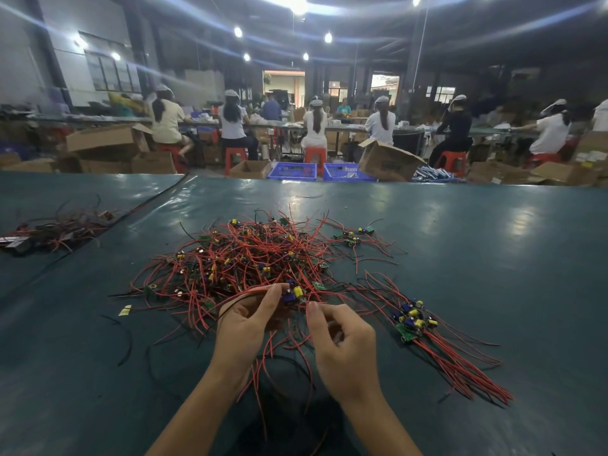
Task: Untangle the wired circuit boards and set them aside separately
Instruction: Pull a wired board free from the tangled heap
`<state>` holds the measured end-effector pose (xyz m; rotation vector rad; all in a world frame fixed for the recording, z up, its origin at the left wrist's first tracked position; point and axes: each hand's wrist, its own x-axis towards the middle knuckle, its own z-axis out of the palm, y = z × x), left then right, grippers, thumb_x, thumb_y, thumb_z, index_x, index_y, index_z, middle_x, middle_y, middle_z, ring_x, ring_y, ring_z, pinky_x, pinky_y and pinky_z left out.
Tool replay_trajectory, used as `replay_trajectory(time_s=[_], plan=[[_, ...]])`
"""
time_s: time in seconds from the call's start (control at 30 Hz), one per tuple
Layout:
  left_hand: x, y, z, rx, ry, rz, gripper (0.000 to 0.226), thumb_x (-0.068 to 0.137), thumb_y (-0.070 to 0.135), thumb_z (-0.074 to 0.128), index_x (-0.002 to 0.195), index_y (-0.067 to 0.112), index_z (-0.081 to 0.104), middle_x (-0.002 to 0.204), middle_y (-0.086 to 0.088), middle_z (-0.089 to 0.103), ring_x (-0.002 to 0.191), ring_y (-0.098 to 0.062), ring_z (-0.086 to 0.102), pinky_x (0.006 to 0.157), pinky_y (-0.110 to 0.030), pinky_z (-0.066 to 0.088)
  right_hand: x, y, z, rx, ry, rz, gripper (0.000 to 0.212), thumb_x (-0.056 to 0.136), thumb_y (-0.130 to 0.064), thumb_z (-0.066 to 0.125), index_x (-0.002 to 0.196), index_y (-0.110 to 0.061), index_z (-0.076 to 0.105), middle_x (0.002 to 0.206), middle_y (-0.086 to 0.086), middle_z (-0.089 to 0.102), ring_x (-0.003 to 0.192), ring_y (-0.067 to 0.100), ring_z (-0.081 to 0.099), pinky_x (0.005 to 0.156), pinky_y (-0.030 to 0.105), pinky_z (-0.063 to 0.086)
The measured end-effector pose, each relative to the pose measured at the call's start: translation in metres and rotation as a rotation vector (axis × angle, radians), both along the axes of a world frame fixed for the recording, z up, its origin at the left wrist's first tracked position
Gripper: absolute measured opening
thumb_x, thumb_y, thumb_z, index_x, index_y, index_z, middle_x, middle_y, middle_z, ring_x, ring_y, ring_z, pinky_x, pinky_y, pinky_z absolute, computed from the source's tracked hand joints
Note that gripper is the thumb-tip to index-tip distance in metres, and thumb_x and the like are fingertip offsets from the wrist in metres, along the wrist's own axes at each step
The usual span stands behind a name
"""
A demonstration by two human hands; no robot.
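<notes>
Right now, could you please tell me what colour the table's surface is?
The table is dark teal, seen in the head view.

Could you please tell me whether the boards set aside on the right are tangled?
Untangled: those boards lie grouped, their red wires trailing roughly parallel.

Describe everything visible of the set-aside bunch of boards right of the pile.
The set-aside bunch lies on the green table, right of the tangled pile: several green boards clustered, carrying blue and yellow parts. Their red wires trail together toward the near right. Neither the left hand nor the right hand touches it.
</notes>
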<state>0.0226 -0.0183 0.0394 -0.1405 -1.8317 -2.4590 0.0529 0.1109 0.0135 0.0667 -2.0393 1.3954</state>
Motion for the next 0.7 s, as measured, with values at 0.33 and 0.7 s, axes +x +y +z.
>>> replay_trajectory(time_s=[0.33, 0.7], plan=[[0.004, 0.005, -0.003, -0.089, 0.016, -0.101, 0.023, 0.082, 0.026, 0.063, 0.087, 0.01, 0.077, 0.081, -0.01, 0.075, 0.064, -0.014, 0.069, 0.056, -0.018, 0.053, 0.0, 0.004, 0.013, -0.548, -0.227, 0.248, 0.022, 0.089, -0.025, 0.068, 0.069, -0.022, 0.078, 0.061, -0.004, 0.068, 0.054, 0.005, 0.059, 0.052, 0.017, 0.047], [-0.007, -0.004, -0.027, -0.705, 0.264, 0.004, 0.013, 0.093, 0.027, 0.06, 0.09, 0.026, 0.072, 0.072, 0.003, 0.071, 0.064, -0.006, 0.064, 0.062, -0.024, 0.053, -0.005, 0.027, 0.017, -0.7, -0.317, -0.003, 0.02, 0.088, -0.028, 0.072, 0.079, -0.01, 0.072, 0.068, 0.002, 0.073, 0.044, 0.007, 0.057, 0.038, 0.02, 0.044]])
